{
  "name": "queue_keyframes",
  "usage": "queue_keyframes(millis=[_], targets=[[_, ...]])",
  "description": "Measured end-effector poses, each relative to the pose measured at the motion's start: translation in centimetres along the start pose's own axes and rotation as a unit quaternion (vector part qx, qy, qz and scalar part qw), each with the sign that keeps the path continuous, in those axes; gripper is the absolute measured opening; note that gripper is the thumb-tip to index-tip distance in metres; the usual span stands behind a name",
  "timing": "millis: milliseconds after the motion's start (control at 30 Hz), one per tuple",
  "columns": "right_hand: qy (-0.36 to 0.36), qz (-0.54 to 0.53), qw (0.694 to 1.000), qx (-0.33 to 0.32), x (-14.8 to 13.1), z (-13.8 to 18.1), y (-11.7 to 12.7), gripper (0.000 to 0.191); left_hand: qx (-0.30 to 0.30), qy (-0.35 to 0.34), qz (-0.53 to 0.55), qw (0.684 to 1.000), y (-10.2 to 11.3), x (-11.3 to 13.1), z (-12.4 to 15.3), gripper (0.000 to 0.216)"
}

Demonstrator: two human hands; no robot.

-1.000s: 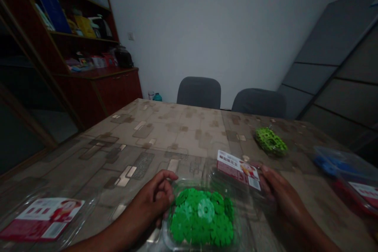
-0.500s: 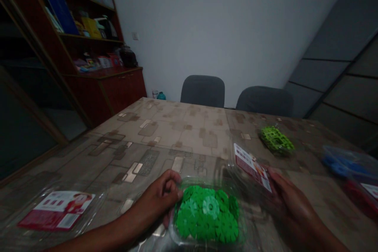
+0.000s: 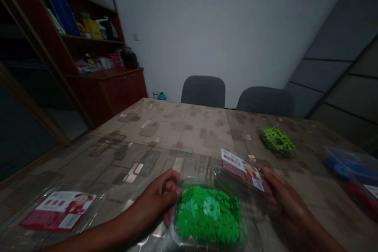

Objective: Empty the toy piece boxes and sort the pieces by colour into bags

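Observation:
A clear plastic box [image 3: 180,240] full of green disc-shaped pieces [image 3: 208,216] lies at the near edge of the table. My left hand [image 3: 159,199] is curled against the box's left rim, fingers pinched on it. My right hand [image 3: 279,199] grips the box's clear lid [image 3: 240,169], which carries a red and white label and stands tilted up over the far right of the box.
A patterned table [image 3: 177,134] fills the view. A light green built block piece [image 3: 277,141] lies far right. Another clear labelled lid [image 3: 59,209] lies near left. A box with blue pieces [image 3: 345,163] sits at right. Two grey chairs [image 3: 203,91] stand behind the table, shelves [image 3: 88,35] at left.
The lid in my right hand swung up and to the right, then came back down and left over the box. My left hand stayed on the box's rim.

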State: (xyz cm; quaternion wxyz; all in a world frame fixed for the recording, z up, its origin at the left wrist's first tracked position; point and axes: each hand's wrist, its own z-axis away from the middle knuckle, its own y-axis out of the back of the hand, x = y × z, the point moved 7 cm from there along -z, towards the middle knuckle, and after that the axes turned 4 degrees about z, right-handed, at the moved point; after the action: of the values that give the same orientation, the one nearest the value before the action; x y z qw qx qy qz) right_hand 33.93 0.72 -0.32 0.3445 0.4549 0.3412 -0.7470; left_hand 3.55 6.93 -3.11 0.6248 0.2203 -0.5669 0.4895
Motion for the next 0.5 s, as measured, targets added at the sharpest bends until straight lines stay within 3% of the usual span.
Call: queue_keyframes(millis=[133,267,500], targets=[[0.004,0.014,1.0,-0.001,0.6,0.9,-0.4,0.034,0.022,-0.003,-0.018,1.0,0.0,1.0,0.4,0.048],[0.042,0.1,0.993,-0.046,1.9,2.1,-2.3,0.042,0.033,-0.007,-0.018,0.999,-0.3,1.4,0.8,0.051],[0.137,0.297,0.939,-0.107,2.4,3.1,-4.5,0.045,0.022,-0.031,-0.039,0.999,-0.3,0.7,0.4,0.049]])
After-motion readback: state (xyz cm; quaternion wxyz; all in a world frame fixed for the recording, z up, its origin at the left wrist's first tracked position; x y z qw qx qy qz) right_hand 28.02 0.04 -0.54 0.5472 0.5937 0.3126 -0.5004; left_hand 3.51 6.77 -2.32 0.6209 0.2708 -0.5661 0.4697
